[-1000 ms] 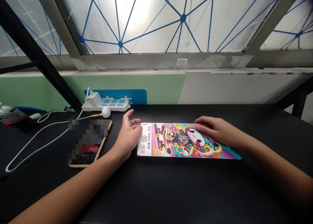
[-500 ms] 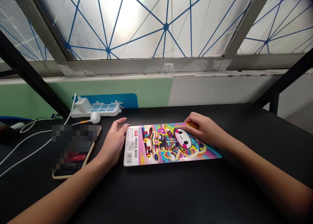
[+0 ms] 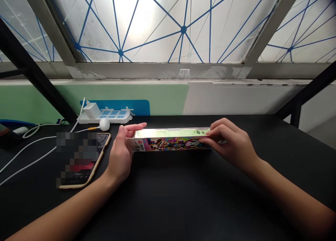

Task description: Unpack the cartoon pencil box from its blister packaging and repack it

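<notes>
Between my two hands is a pencil box (image 3: 172, 143), tilted so its light yellow-green long side (image 3: 168, 132) faces up and the colourful printed face is foreshortened toward me. My left hand (image 3: 122, 153) grips the box's left end, with its thumb at the near side and fingers reaching behind the end. At the right end, my right hand (image 3: 231, 137) pinches the box between thumb and fingers. Part of that end is hidden by the fingers.
A phone (image 3: 102, 153) lies left of my left forearm. Behind it are a white power strip (image 3: 115, 117) with a plugged-in charger, white cables (image 3: 31, 146) and a small round white lamp (image 3: 104, 124). Black slanted frame bars (image 3: 49, 90) flank the black desk (image 3: 173, 202).
The pencil box has tipped from showing its printed face to showing its long side edge. Both hands have turned with it, and my right hand has shifted slightly right.
</notes>
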A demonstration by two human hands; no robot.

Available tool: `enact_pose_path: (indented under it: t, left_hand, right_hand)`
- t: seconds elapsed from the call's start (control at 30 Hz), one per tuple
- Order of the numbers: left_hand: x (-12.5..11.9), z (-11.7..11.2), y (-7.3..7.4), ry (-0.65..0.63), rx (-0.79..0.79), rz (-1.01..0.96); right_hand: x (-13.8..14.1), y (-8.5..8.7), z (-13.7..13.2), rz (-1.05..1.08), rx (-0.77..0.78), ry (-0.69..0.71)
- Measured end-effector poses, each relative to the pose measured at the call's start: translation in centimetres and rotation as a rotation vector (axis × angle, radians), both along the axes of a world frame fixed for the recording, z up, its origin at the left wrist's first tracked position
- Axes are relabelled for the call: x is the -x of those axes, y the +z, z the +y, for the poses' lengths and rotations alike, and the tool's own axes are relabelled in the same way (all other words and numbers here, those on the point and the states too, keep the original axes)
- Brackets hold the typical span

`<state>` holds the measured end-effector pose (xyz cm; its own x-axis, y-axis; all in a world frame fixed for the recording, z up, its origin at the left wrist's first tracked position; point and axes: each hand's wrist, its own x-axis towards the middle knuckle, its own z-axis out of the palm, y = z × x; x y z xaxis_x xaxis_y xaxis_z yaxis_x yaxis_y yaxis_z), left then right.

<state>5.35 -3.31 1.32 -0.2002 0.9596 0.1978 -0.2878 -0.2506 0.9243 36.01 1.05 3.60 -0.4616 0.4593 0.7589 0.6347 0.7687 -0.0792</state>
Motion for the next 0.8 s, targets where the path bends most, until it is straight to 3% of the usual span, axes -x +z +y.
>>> enact_pose_path:
  t: [0.2,0.37,0.53,0.67,0.8]
  left_hand:
    - [0.5,-0.1,0.5,0.042,-0.044,-0.036]
    - [0.8,0.7,-0.1,0.023,0.074,0.048]
    - [0.8,0.8,-1.3,-0.125,0.082,0.571]
    - [1.1,0.5,-1.6,-0.121,0.046,0.977]
    - [1.6,0.8,-1.3,-0.14,0.052,1.187]
  right_hand:
    - [0.2,1.3,-1.6,-0.079,0.181,-0.11]
    - [0.3,0.2,-1.9,-0.292,0.433,-0.094]
    - [0.7,-1.3,-1.4,-0.443,0.512,-0.187]
    - [0.4,-0.9,-1.4,-0.482,0.6,-0.153]
    - [0.0,-0.3,-1.1,-0.438,0.712,-0.091]
